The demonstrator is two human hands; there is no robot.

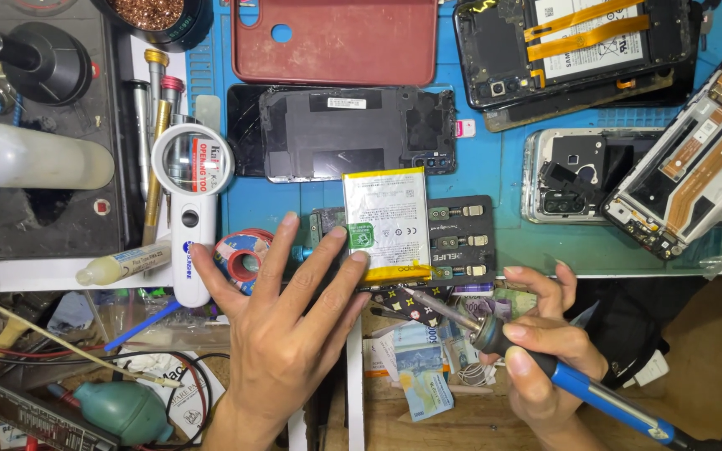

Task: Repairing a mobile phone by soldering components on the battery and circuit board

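Left hand [282, 326] spread flat, fingers apart, fingertips resting on the lower left corner of the phone battery [386, 224], gripping nothing. Right hand [536, 351] wrapped tight round the blue-handled soldering iron [545, 363], tip aimed up-left toward the battery's lower edge. Battery lying flat just beyond the left fingertips, on a dark fixture plate [460, 238] over the blue mat [495, 159] of the worktop. Probably light, thin and smooth, a soft pouch easily dented or punctured; best held by the long edges, never bent, and kept clear of the hot tip. Magnifier [192, 163] left of the left hand.
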